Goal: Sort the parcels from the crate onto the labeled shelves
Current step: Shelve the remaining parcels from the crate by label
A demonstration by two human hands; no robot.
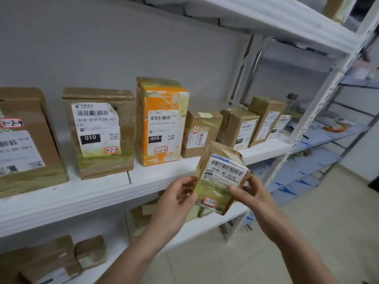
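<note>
Head view, lower centre-right of frame: small brown parcel (pixel 222 177), wrapped in glossy tape, held in the air in front of the middle shelf (pixel 98 195), not resting on it. Parcel tilted, top leaning toward the right of frame. White barcode label on its upper face; red-bordered handwritten sticker near its lower end, digits too blurred to read.

Left hand (pixel 176 203) grips the parcel's left edge, fingers (pixel 185 182) curled around it. Right hand (pixel 253 194) pinches the right edge, thumb across the front, other fingers behind.

Just above the parcel on the middle shelf stands a small carton (pixel 198 134) tagged 3-2-7. Further left in the frame: an upright orange box (pixel 162 119), a brown box (pixel 98 132) tagged 3-2-5, and at the left edge a large box (pixel 24 140) tagged 3-2-4. More cartons (pixel 264 119) line the shelf toward the right.

Lower shelf (pixel 114 249), lower left: several taped brown parcels. Upper shelf (pixel 276 15) spans the top. Pale tiled floor (pixel 307 201) at lower right.
</note>
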